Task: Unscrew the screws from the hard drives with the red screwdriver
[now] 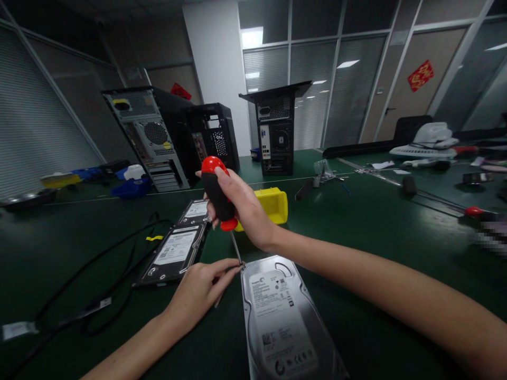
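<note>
A silver hard drive (283, 316) with a white label lies on the green table at the lower centre. My right hand (247, 208) is wrapped round the red and black handle of a screwdriver (219, 195), held tilted above the drive. The screwdriver's tip meets the drive's far left corner. At that same corner, the fingertips of my left hand (204, 287) are pinched together beside the tip; whether they hold something small cannot be made out. Two black-framed hard drives (178, 248) with white labels lie to the left, beyond my left hand.
Behind my right hand sits a yellow bin (275, 206). Computer cases (170, 142) stand at the back left, another (275, 137) at the back centre. Black cables (119, 279) curl at left. Tools and small parts (325, 171) lie at right, with a person's blurred edge.
</note>
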### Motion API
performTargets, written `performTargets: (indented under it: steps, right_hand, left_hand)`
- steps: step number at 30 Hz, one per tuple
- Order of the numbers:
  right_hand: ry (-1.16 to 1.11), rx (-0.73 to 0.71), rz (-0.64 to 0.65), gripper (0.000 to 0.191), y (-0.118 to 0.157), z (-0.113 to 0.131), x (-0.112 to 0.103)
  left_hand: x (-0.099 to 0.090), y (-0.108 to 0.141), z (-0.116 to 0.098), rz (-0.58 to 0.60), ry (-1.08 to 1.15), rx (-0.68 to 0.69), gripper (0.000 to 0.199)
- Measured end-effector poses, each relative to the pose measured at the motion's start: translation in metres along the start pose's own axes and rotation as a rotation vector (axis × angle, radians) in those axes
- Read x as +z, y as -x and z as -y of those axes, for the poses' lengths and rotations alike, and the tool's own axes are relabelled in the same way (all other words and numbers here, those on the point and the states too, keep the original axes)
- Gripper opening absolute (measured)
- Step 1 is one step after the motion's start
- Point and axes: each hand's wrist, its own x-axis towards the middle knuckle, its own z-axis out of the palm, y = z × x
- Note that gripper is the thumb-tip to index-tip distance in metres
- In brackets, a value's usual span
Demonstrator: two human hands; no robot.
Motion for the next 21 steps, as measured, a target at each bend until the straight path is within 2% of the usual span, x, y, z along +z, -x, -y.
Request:
performTargets:
  steps: [3,8,11,15,18,21]
  right_hand:
    - [-0.012,-0.027,-0.024,0.034,0.0006,-0.0020,-0.0008]
    - [0.116,-0.017,-0.079,0.054,0.0023,-0.0030,-0.0024]
    - [0.078,-0.025,-0.074,0.046,0.0007,-0.0023,-0.0019]
    - [-0.006,-0.042,0.012,0.027,-0.0008,-0.0021,-0.0005]
    - [-0.028,-0.038,0.016,0.030,0.0000,-0.0026,-0.0002]
    - [-0.003,-0.007,-0.039,0.039,0.0011,-0.0027,-0.0012]
  left_hand:
    - [-0.0010,0.0002,-0.0015,-0.009,-0.010,0.017,0.033]
    - [-0.0013,-0.0006,-0.0029,-0.034,-0.026,0.053,0.031]
    - [-0.0008,-0.0009,-0.0030,-0.037,-0.031,0.051,0.031]
    - [-0.0012,-0.0012,-0.0039,-0.030,-0.031,0.031,0.032]
    - [-0.0019,-0.0016,-0.0043,-0.007,-0.023,0.011,0.034]
    - [-0.0025,-0.0014,-0.0042,0.001,-0.003,0.006,0.035]
